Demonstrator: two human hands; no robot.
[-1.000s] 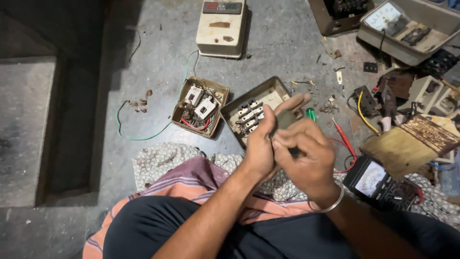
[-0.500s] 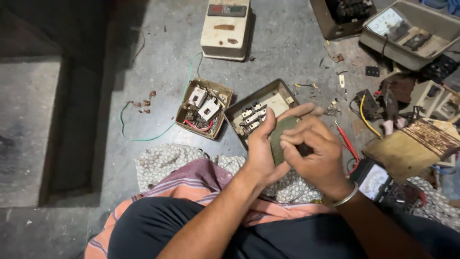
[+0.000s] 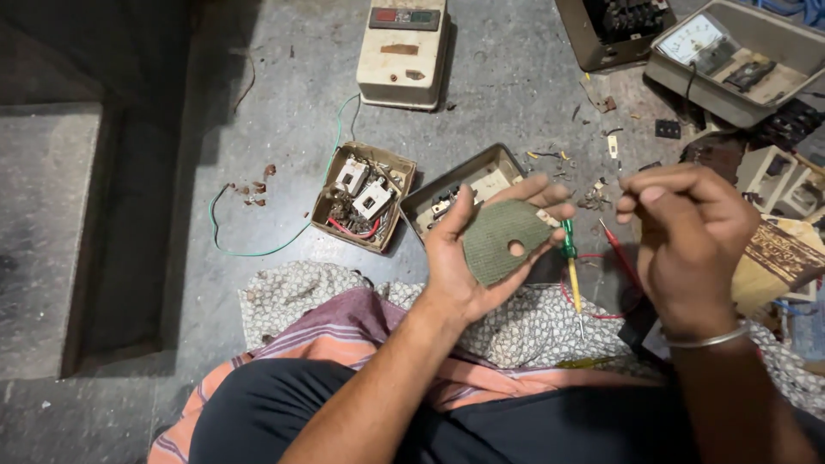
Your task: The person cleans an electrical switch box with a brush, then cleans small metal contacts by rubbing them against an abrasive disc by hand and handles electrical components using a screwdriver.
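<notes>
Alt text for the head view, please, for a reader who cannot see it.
A seated person's open left hand holds a green pad with a hole in it; the right hand, fingers curled, is raised beside it. On the grey floor beyond lie an open box of switch parts, a green wire and a screwdriver.

free: bare floor point(image 3: 258, 94) left | blocked: open boxes point(image 3: 365, 196) ahead, parts clutter point(image 3: 756, 129) right
</notes>
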